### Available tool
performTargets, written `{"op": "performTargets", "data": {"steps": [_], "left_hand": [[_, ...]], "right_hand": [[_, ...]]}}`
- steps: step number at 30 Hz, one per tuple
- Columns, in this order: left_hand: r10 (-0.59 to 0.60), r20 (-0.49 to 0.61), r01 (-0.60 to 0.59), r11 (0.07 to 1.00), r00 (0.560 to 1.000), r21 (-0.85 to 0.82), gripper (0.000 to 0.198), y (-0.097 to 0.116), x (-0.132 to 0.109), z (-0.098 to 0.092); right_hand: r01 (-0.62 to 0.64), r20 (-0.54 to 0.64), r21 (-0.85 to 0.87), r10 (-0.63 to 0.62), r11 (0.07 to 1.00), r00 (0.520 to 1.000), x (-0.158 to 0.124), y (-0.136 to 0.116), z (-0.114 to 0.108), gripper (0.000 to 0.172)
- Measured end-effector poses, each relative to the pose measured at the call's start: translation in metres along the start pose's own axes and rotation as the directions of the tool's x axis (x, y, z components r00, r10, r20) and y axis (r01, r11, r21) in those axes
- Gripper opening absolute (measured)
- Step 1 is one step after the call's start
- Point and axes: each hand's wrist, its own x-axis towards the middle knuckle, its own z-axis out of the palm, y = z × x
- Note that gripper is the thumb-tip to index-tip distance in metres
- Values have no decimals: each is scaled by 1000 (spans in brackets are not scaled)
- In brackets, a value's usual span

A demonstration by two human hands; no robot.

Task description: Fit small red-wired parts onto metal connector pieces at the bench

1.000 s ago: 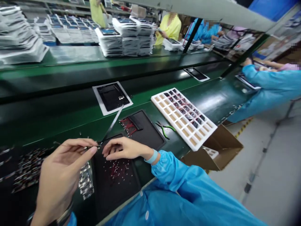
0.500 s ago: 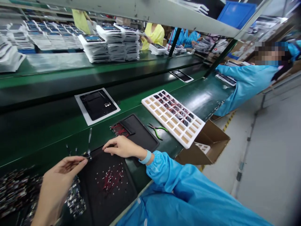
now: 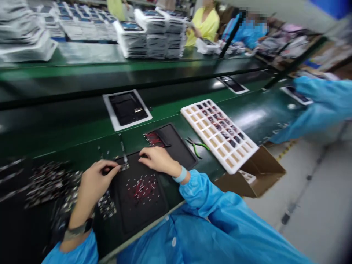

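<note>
My left hand pinches the edge of a small metallic part with a pale strip standing up from it, at the top left of a black mat. To its right, my right hand hovers near the mat's upper edge, thumb and fingers pressed together; anything between them is too small to name. Red-wired small parts lie scattered on the mat below both hands. Behind my right hand, a second black tray holds more red-wired parts and a black block.
Green-handled pliers lie beside a white compartment tray. Heaped small parts are at left. A tablet-like panel lies beyond the mats. A cardboard box stands at right; co-workers are further off.
The view has shifted, so the bench sits further right and my left wrist and sleeve now show. Both hands stay near the mat's upper edge, my left hand still at the small part.
</note>
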Motion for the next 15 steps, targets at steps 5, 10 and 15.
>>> {"op": "performTargets", "data": {"steps": [5, 10, 15], "left_hand": [[-48, -68, 48, 999, 997, 2, 26, 5, -10, -27], [-124, -135, 126, 992, 983, 2, 26, -5, -44, -52], [-187, -92, 190, 981, 978, 34, 25, -29, -90, -47]], "right_hand": [[27, -102, 109, -16, 994, 995, 4, 9, -13, 19], [3, -240, 260, 62, 965, 969, 5, 23, -26, 25], [-41, -401, 392, 211, 919, 891, 7, 44, -45, 27]]}}
